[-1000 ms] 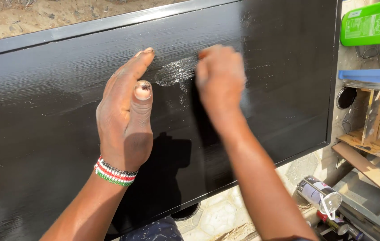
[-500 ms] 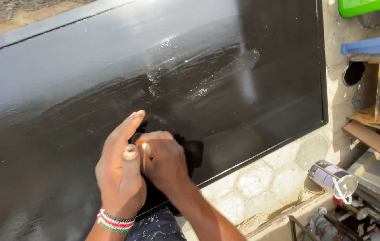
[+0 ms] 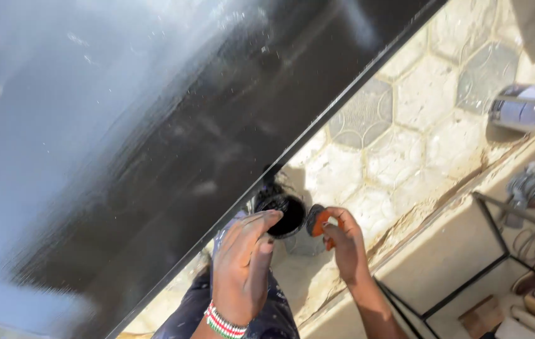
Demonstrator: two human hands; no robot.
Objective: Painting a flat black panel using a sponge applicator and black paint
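Two hands meet just below the panel's edge. The right hand (image 3: 343,242) pinches a small orange-backed pad (image 3: 316,221), dark on its face, just beside a little black pot (image 3: 284,215) on the paved floor (image 3: 405,144). The left hand (image 3: 242,267), beaded band at the wrist, hangs loosely open with its fingertips at the pot's rim, holding nothing. By my reckoning this is the reloading step: the pad wants a careful dip into the pot. Above them slants the glossy black panel (image 3: 154,144), and a tin (image 3: 518,107) lies well apart.

Glossy black-painted panel (image 3: 173,125); rough, dusty hexagonal paving (image 3: 405,107); shiny metal can (image 3: 525,107).
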